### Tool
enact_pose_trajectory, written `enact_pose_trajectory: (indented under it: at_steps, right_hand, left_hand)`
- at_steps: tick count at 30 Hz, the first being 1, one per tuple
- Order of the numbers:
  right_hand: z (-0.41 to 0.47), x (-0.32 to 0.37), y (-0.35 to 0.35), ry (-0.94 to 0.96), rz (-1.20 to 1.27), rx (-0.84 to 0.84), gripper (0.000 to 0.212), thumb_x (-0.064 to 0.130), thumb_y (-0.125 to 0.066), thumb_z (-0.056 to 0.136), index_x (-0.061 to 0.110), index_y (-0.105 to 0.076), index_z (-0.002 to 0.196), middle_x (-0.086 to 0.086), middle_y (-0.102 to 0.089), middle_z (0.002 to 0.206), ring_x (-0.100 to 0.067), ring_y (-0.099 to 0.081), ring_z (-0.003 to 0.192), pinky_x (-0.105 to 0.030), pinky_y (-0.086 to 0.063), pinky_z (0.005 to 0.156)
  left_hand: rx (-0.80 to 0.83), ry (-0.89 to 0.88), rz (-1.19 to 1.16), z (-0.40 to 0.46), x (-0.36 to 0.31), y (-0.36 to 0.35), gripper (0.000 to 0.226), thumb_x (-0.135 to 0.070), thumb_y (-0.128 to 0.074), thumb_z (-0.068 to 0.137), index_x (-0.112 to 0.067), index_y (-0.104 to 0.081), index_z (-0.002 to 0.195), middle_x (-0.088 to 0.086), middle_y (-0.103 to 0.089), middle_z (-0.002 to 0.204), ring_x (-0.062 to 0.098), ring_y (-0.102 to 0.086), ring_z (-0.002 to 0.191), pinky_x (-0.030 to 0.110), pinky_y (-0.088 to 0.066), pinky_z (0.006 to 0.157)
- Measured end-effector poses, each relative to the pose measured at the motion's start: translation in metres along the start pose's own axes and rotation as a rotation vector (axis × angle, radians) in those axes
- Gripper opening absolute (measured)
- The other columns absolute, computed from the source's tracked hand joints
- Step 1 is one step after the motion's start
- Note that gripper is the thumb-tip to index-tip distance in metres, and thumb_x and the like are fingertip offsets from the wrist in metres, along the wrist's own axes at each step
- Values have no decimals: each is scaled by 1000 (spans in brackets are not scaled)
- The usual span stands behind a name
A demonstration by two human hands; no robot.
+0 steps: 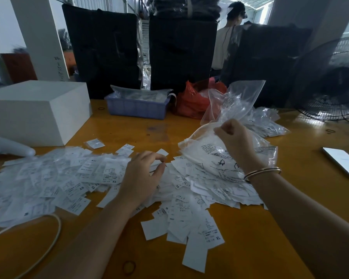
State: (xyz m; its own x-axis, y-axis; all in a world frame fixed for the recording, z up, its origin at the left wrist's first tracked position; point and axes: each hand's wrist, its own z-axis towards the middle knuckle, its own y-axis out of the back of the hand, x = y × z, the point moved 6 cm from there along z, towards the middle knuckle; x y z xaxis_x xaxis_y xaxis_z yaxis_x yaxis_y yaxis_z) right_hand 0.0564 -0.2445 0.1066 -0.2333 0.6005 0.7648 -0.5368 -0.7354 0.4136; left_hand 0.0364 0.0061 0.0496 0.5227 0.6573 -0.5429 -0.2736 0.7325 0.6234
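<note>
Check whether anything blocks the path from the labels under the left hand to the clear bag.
Nothing visible does. The left hand rests on the label pile, the right hand grips the raised rim of the clear bag, and only more of the pile lies flat between them.

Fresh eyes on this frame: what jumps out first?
The sprawl of white size labels covers the near half of the orange table, with the left hand resting on its middle. Just right of that, the right hand pinches up the rim of a clear plastic bag stuffed with more labels. Behind, a white box sits at far left and a blue crate at the back edge.
</note>
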Motion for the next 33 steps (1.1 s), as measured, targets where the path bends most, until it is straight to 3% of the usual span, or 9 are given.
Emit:
enact_pose_trajectory:
  at_steps: [3,9,13,15,17,20,23,28,33]
  right_hand:
    - [-25,13,-20,-43,310,150,16,8,-63,87,21,-54,84,-1,-69,72,-11,-61,59,-19,-46,52]
    - [-75,15,-68,-122,468,335,18,9,-64,86,22,-57,96,9,-67,68,-3,-61,58,-13,-46,52]
    - [-84,15,-81,-148,499,375,13,12,-66,86,17,-54,85,8,-64,63,-3,-60,54,-12,-43,49]
    - [-85,15,-83,-140,474,392,9,16,-63,88,16,-54,87,5,-64,68,-1,-59,55,-12,-43,50]
    - [-85,16,-78,-89,356,410,2,19,-58,92,18,-56,91,5,-64,74,0,-58,58,-12,-44,53]
    - [-88,20,-72,193,-149,545,9,25,-58,91,24,-64,98,16,-59,83,2,-53,71,-11,-43,62]
    - [-97,20,-74,376,-526,694,22,38,-57,89,27,-68,104,13,-57,101,-2,-48,87,-19,-37,79]
    - [-96,21,-74,419,-657,632,26,32,-47,95,25,-67,111,8,-64,110,-11,-57,96,-22,-39,85]
    - [-94,21,-75,435,-736,541,29,32,-39,98,19,-66,102,4,-67,95,-14,-60,83,-30,-44,92]
  left_hand:
    - [54,31,-214,-1,-3,-4,15,-33,-54,95,-29,-65,105,-19,-59,107,4,-50,107,22,-37,88]
    - [208,104,-494,-7,-9,-10,38,-71,-42,81,-42,-62,95,-31,-65,93,-15,-57,86,1,-39,70]
    - [147,147,-427,-3,-2,-14,3,-41,-66,83,-38,-64,83,-26,-66,77,-7,-61,73,7,-45,64]
    - [93,190,-451,-2,5,-14,8,-26,-68,85,-32,-64,81,-19,-69,78,-2,-64,76,11,-49,68]
    - [34,253,-501,-1,12,-10,5,-24,-66,87,-26,-64,83,-16,-71,78,-1,-66,76,12,-50,66]
    - [-53,317,-580,0,20,-4,3,-17,-63,89,-18,-60,88,-17,-72,78,-3,-67,75,7,-47,60]
    - [-82,354,-585,0,22,-1,15,-15,-65,88,-27,-56,92,-15,-72,77,-1,-67,78,7,-46,60]
    - [-50,353,-569,-1,23,-2,21,-16,-62,90,-36,-62,98,0,-67,92,17,-64,88,17,-50,69]
    - [-45,355,-518,-1,23,-2,23,-22,-60,91,-40,-59,106,-6,-65,94,10,-61,83,14,-50,63]
